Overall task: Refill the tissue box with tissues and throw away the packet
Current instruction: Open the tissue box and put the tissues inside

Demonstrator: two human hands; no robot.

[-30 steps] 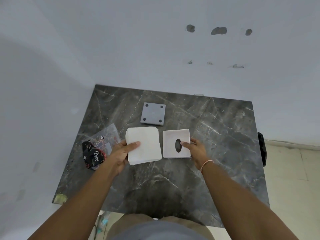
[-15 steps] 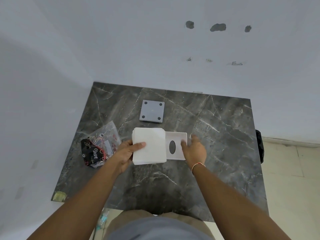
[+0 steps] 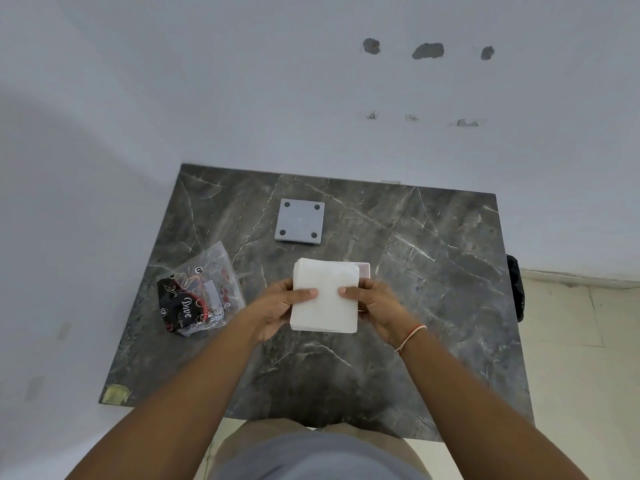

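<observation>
1. Head view: a thick white square stack of tissues is held from both sides over the dark grey marbled tabletop. The left hand pinches its left edge, thumb on top and fingers underneath; the right hand pinches the right edge in the same way.
2. Head view: the white square tissue box is almost wholly hidden under the stack; only its far right corner is seen. Whether the stack touches the box cannot be told.
3. Head view: the grey square base plate with four dark feet lies apart, nearer the wall, so the box is judged to be open for loading.
4. Head view: the clear plastic packet with black and red print lies flat just to the left of the left hand, seemingly emptied and not yet thrown away.
5. For this step, the stack is best squared to the box walls before it is lowered, with all four corners aligned.
6. An even grip on both edges is advised, so that the soft sheets are not fanned or creased.
7. The stack should be eased in level, not forced, and the fingers withdrawn only once it is seated.
</observation>
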